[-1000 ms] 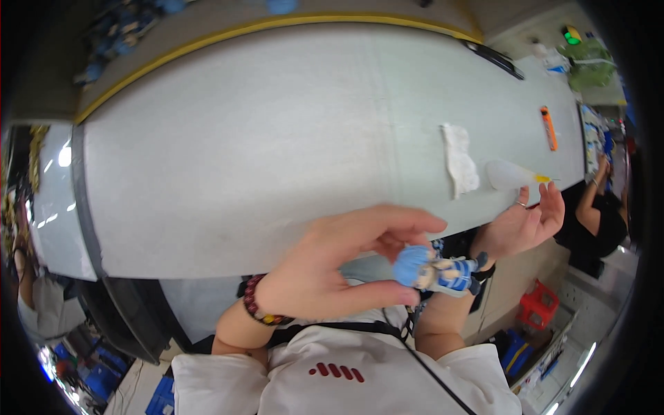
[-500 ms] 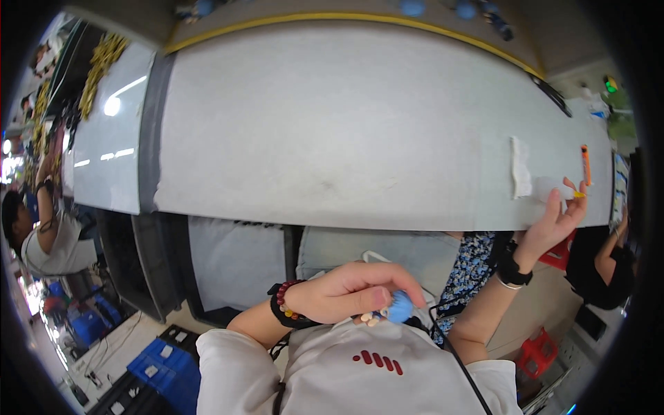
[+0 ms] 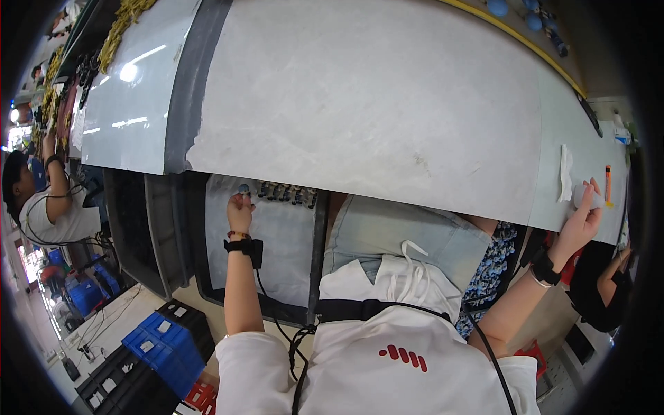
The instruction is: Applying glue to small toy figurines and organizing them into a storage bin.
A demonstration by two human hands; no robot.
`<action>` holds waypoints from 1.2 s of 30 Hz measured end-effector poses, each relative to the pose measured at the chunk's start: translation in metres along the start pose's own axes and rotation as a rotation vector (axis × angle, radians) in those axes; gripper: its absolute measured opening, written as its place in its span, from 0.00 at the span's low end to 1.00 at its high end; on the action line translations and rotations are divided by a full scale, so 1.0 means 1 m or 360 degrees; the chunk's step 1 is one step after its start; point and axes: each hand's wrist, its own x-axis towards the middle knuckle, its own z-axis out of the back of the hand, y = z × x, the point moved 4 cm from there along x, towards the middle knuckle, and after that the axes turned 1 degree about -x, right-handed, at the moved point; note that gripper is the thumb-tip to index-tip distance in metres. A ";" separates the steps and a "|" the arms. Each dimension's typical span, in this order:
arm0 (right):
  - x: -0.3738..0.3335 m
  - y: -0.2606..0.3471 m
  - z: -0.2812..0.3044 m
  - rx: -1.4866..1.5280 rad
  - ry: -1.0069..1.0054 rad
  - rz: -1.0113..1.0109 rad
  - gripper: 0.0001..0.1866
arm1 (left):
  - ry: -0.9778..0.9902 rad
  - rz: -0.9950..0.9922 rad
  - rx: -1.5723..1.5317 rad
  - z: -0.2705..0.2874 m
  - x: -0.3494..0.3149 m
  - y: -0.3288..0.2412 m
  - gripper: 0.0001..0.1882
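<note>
My left hand (image 3: 240, 209) is over the far left part of a dark crate (image 3: 318, 290) lined with a pale sheet. Its fingers pinch a small blue-headed figurine (image 3: 244, 188). Beside it, along the crate's far side, stands a row of several similar small figurines (image 3: 287, 194). At the right end of the table my right hand (image 3: 579, 223) is closed around a small white bottle (image 3: 586, 198) with a yellow tip (image 3: 609, 205). Fingers partly cover the bottle. A white folded cloth or tissue (image 3: 566, 173) and an orange marker-like stick (image 3: 608, 182) lie near that hand.
A long pale table (image 3: 373, 97) stretches ahead, with a yellow-edged shelf (image 3: 526, 41) holding blue pieces beyond. Many blue pieces (image 3: 487, 273) fill a container right of my lap. Another dark crate (image 3: 138, 228) stands at left, near a co-worker (image 3: 52, 200).
My left hand has gone from in front of my chest out to the crate at left, carrying the figurine. The right hand keeps the bottle at the table's right end. The view has shifted.
</note>
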 end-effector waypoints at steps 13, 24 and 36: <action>0.004 -0.005 0.003 -0.0041 0.0032 -0.0062 0.17 | -0.0055 -0.0541 0.0914 -0.023 0.035 -0.011 0.13; -0.001 -0.004 -0.003 -0.0010 0.0086 -0.0043 0.13 | -0.0357 -0.0570 0.0412 -0.002 0.006 -0.010 0.18; 0.004 0.026 0.011 -0.0310 -0.0015 0.0088 0.10 | -0.0724 -0.1067 0.0191 -0.005 -0.072 -0.137 0.09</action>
